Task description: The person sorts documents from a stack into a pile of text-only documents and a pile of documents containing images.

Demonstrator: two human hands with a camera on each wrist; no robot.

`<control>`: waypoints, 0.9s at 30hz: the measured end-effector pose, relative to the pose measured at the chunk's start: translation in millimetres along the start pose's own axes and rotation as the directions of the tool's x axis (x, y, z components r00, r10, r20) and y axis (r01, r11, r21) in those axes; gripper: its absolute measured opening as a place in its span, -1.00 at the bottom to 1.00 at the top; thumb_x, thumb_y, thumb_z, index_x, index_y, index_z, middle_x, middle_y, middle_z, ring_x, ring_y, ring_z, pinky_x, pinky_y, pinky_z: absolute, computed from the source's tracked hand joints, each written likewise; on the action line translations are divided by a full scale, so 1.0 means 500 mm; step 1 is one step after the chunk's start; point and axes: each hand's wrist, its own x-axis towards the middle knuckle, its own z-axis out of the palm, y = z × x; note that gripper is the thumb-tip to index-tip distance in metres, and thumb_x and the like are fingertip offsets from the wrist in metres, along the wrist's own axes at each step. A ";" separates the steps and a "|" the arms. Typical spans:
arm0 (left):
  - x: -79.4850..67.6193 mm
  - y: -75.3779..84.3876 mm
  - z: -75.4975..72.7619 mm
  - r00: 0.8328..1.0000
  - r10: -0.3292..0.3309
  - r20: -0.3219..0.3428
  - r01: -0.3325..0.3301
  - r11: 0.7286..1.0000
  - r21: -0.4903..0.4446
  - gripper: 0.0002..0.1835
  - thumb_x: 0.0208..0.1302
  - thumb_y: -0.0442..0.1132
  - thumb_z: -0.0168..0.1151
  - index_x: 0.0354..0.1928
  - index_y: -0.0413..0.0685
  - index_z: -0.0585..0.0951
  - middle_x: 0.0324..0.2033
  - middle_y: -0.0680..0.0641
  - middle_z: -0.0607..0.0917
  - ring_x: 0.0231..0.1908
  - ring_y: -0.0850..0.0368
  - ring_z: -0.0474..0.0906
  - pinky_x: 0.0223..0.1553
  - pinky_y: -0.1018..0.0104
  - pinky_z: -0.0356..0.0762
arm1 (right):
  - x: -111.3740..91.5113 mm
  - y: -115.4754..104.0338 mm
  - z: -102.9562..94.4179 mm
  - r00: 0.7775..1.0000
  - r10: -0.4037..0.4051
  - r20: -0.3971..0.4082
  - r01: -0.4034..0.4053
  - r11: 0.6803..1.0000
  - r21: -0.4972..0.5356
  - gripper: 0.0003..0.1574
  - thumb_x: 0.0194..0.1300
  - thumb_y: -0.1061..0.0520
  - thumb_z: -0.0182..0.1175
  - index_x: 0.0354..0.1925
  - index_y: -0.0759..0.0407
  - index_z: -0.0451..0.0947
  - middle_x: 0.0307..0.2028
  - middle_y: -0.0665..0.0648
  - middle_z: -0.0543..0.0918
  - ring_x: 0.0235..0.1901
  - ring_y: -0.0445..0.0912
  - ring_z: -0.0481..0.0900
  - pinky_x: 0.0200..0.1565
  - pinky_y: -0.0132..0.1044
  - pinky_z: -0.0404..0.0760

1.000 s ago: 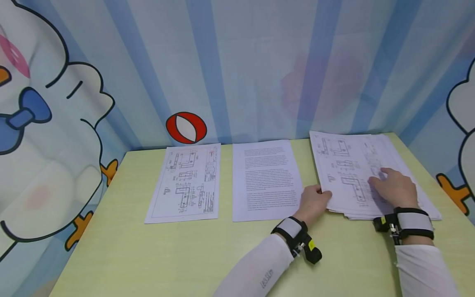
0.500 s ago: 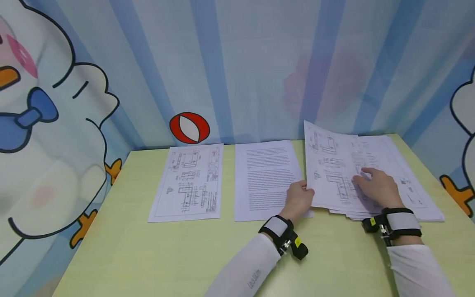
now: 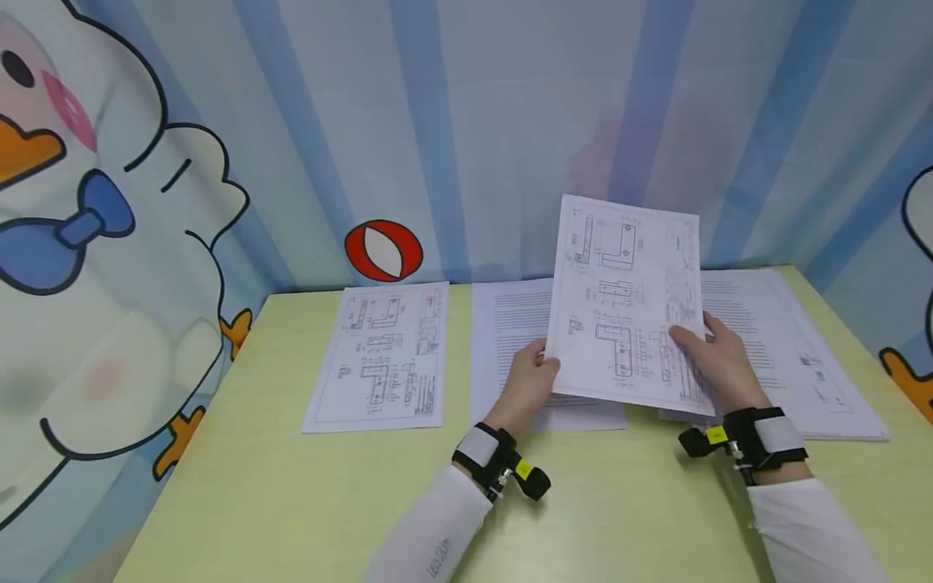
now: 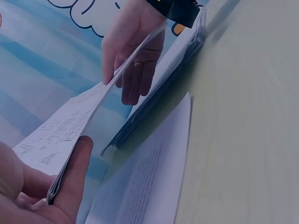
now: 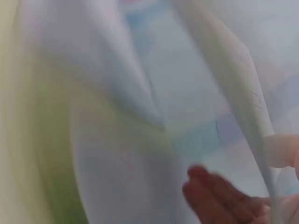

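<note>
A thin bundle of drawing sheets is raised off the table and tilted up, printed with part outlines. My left hand pinches its lower left corner, thumb in front. At the right edge my right hand holds it, thumb on the front and fingers behind. Layered edges of the bundle show by my left hand in the left wrist view. Behind and below it lies a page of text, partly covered. On the right rests a paper stack, text and a drawing on top. The right wrist view is blurred.
One drawing sheet lies flat at the left of the pale yellow table. A blue striped curtain with cartoon figures stands close behind the table's back edge.
The drawing sheets have come up off the right stack and moved left, over the text page. Both hands moved left with them; my right hand went from resting on top to gripping the right edge.
</note>
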 end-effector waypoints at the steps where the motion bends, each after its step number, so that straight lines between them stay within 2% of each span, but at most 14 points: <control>1: -0.002 0.003 -0.014 1.000 0.007 -0.007 -0.007 1.000 0.000 -0.63 0.29 -0.30 -0.08 0.13 -0.11 0.43 -0.21 -0.09 0.61 -0.31 0.15 0.54 -0.30 0.30 0.50 | -0.004 -0.008 0.012 1.000 0.016 0.021 -0.017 0.996 0.082 -0.04 0.27 -0.34 -0.07 0.41 0.07 -0.15 0.06 0.26 0.43 -0.18 -0.02 0.56 -0.29 -0.18 0.59; 3: -0.006 0.005 -0.045 1.000 0.014 -0.021 -0.015 1.000 -0.010 -0.63 0.30 -0.29 -0.10 0.14 -0.11 0.42 -0.19 -0.11 0.61 -0.29 0.14 0.55 -0.29 0.29 0.50 | -0.013 -0.024 0.038 0.997 0.021 0.071 -0.036 0.975 0.220 -0.14 0.29 -0.29 -0.04 0.38 0.05 -0.03 -0.02 0.11 0.48 -0.21 -0.12 0.57 -0.31 -0.27 0.59; 5: -0.010 0.004 -0.078 0.999 0.012 -0.036 -0.013 1.000 -0.013 -0.61 0.32 -0.27 -0.11 0.17 -0.09 0.39 -0.16 -0.10 0.60 -0.26 0.14 0.55 -0.24 0.27 0.51 | -0.022 -0.041 0.066 0.994 0.003 0.106 -0.037 0.947 0.319 -0.24 0.33 -0.20 -0.05 0.36 0.06 0.03 -0.03 0.06 0.48 -0.17 -0.15 0.55 -0.28 -0.30 0.58; 8: -0.019 0.002 -0.130 0.998 0.002 -0.063 -0.002 1.000 0.000 -0.60 0.33 -0.24 -0.11 0.20 -0.05 0.36 -0.11 -0.08 0.58 -0.20 0.13 0.53 -0.18 0.24 0.49 | -0.033 -0.067 0.111 0.989 -0.041 0.140 -0.015 0.926 0.376 -0.34 0.40 -0.08 -0.13 0.37 0.06 0.00 0.07 0.11 0.41 -0.04 -0.09 0.47 -0.19 -0.32 0.54; 10: -0.026 0.000 -0.167 0.996 -0.002 -0.086 0.004 1.000 0.019 -0.59 0.33 -0.23 -0.11 0.22 -0.04 0.34 -0.07 -0.08 0.57 -0.17 0.12 0.52 -0.14 0.22 0.48 | -0.023 -0.060 0.146 0.985 -0.090 0.147 0.028 0.925 0.378 -0.35 0.41 -0.08 -0.14 0.38 -0.01 -0.01 0.12 0.13 0.38 0.00 -0.06 0.44 -0.15 -0.30 0.53; 12: -0.034 -0.003 -0.204 0.994 -0.007 -0.113 0.011 0.999 0.039 -0.59 0.34 -0.22 -0.10 0.22 -0.02 0.33 -0.04 -0.07 0.55 -0.14 0.12 0.51 -0.12 0.21 0.47 | -0.026 -0.072 0.177 0.978 -0.120 0.168 0.051 0.928 0.369 -0.38 0.42 -0.01 -0.17 0.38 0.00 -0.02 0.16 0.17 0.36 0.03 -0.02 0.42 -0.10 -0.26 0.50; 15: -0.045 -0.009 -0.257 0.988 0.002 -0.155 0.008 0.998 0.062 -0.60 0.34 -0.22 -0.09 0.21 0.00 0.33 -0.04 -0.06 0.55 -0.12 0.13 0.50 -0.12 0.21 0.48 | -0.027 -0.088 0.222 0.973 -0.142 0.184 0.070 0.933 0.353 -0.41 0.41 0.01 -0.12 0.35 -0.01 0.06 0.10 0.16 0.44 -0.02 -0.02 0.49 -0.14 -0.24 0.53; 17: -0.053 -0.013 -0.290 0.983 0.011 -0.184 0.003 0.997 0.079 -0.61 0.34 -0.22 -0.07 0.20 0.02 0.35 -0.06 -0.05 0.56 -0.14 0.12 0.51 -0.15 0.21 0.49 | -0.043 -0.121 0.246 0.971 -0.128 0.204 0.053 0.940 0.338 -0.44 0.40 0.08 -0.11 0.33 0.07 0.12 0.06 0.21 0.48 -0.07 0.00 0.52 -0.16 -0.24 0.55; 23: -0.076 -0.032 -0.384 0.968 0.063 -0.243 -0.017 0.982 0.186 -0.62 0.31 -0.24 -0.02 0.16 -0.04 0.38 -0.09 -0.15 0.56 -0.21 0.04 0.52 -0.26 0.23 0.51 | -0.041 -0.149 0.330 0.981 -0.072 0.179 0.014 0.951 0.308 -0.53 0.30 0.05 0.08 0.15 0.12 0.35 -0.10 0.21 0.61 -0.23 -0.04 0.60 -0.29 -0.24 0.58; 27: -0.093 -0.056 -0.447 0.954 0.072 -0.292 0.014 0.959 0.283 -0.60 0.28 -0.26 0.00 0.16 -0.15 0.37 -0.09 -0.21 0.53 -0.21 0.01 0.48 -0.28 0.25 0.48 | -0.034 -0.162 0.396 0.977 -0.063 0.206 0.009 0.968 0.250 -0.59 0.29 0.07 0.09 0.09 0.13 0.42 -0.18 0.17 0.64 -0.29 -0.07 0.61 -0.32 -0.27 0.57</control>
